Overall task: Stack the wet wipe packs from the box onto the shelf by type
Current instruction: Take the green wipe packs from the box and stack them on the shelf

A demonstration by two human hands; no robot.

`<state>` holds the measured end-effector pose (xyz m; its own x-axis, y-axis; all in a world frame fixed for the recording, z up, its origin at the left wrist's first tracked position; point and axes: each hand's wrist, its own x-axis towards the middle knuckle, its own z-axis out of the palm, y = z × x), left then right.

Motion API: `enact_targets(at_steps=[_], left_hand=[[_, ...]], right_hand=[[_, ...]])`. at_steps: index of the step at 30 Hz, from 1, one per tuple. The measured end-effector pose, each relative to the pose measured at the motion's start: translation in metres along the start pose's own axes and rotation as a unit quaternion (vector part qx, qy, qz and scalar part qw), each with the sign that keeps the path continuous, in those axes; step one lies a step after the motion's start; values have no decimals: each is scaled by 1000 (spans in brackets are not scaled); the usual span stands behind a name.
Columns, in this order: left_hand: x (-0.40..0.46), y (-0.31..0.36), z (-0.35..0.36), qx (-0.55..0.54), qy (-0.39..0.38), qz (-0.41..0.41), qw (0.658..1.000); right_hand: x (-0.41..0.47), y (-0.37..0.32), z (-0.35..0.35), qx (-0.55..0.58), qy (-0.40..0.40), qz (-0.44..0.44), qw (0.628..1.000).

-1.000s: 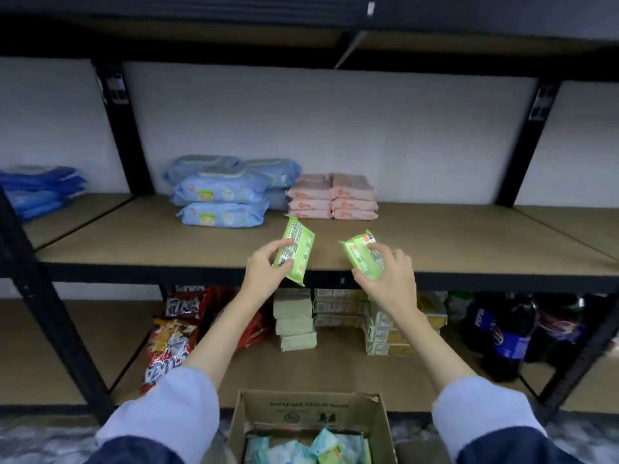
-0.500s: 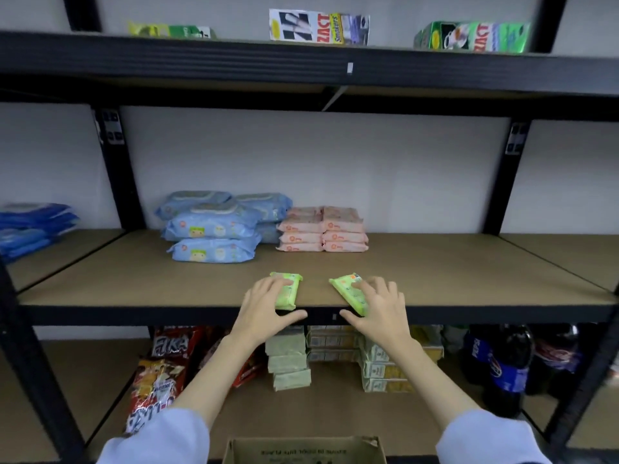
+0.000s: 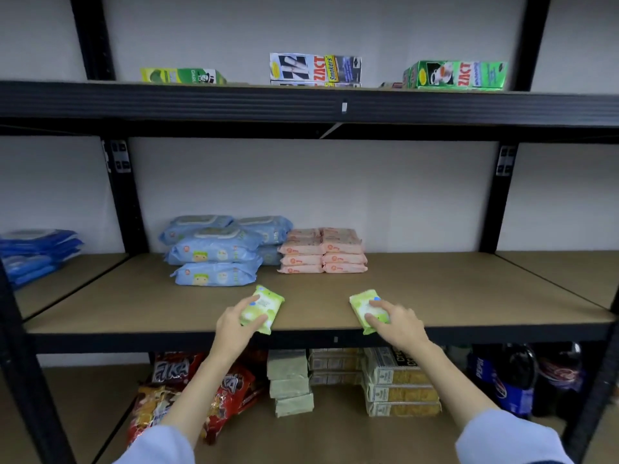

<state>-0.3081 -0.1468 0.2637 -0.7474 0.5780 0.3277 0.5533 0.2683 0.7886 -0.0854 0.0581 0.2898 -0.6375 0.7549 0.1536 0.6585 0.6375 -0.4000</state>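
Each of two hands grips a small green plastic wipe pack: left hand [image 3: 234, 324], left pack [image 3: 262, 309]; right hand [image 3: 397, 321], right pack [image 3: 368, 311]. Both packs lie at the near edge of the brown shelf board [image 3: 469, 296], well apart. Released so near the edge, either might slip off.

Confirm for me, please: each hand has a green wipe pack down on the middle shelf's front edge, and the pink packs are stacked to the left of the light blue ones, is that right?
Not quite. The head view shows the pink packs stacked to the right of the light blue packs, not the left. The rest holds: the left hand and right hand each have a green pack down near the middle shelf's front edge.
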Motion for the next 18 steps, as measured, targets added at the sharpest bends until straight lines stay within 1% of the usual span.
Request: enact_targets(at_steps=[1,2,7,10,13,16,18], left_hand=[[-1,-5,-2,31,-15,-8,999],[0,-9,-2,59,-19,-10,998],[-5,1,0,169,-25,-21,985],[-7,6,1,184,-39,-13,982],[0,7,4,158,-57,-20,986],[5,12,9,180,-26,-36,983],[5,15,14,201,-2,-47,978]], right_hand=[[0,0,1,-43,-10,8,999],[-1,0,2,-61,-14,11,998],[-4,-5,3,-59,-9,10,998],[-4,-8,4,-57,0,13,998],[-1,-11,2,-39,3,15,999],[4,-15,1,-25,40,31,998],[8,-16,3,-37,45,32,998]])
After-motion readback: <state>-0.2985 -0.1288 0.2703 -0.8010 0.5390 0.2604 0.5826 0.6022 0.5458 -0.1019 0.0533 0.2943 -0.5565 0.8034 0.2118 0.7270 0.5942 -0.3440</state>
